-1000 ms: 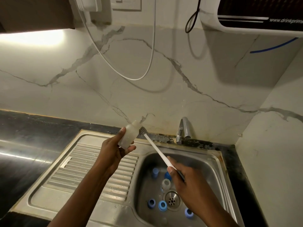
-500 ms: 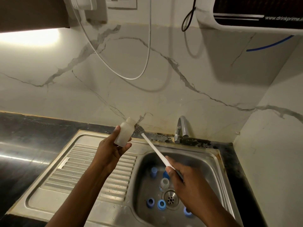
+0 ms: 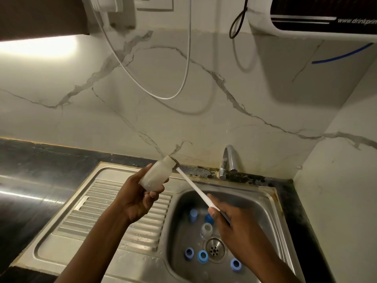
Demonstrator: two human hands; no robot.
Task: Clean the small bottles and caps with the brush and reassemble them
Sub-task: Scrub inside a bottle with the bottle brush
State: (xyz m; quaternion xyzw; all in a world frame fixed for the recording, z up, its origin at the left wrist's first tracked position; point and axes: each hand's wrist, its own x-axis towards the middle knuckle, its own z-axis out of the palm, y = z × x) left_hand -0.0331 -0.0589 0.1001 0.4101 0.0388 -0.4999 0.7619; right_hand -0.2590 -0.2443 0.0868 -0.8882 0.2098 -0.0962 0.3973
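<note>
My left hand (image 3: 136, 198) grips a small translucent white bottle (image 3: 156, 175), tilted with its open neck pointing up and away, above the drainboard. My right hand (image 3: 230, 225) holds the white handle of a thin bottle brush (image 3: 193, 185); the dark bristle head lies against the bottle's neck and rim, partly hidden behind it. Down in the sink basin (image 3: 181, 203) lie several blue caps (image 3: 202, 256) and another small clear bottle (image 3: 206, 229) near the drain.
The ribbed steel drainboard (image 3: 98, 217) lies to the left of the basin, with black countertop (image 3: 30, 180) beyond. A chrome tap (image 3: 228, 160) stands behind the basin. A white cable (image 3: 163, 94) hangs on the marble wall; a water purifier (image 3: 326, 15) is mounted at upper right.
The bottle has tipped more upright and shifted slightly, and the brush head has moved up from beside the bottle's shoulder to its neck and rim. Both hands keep their grips.
</note>
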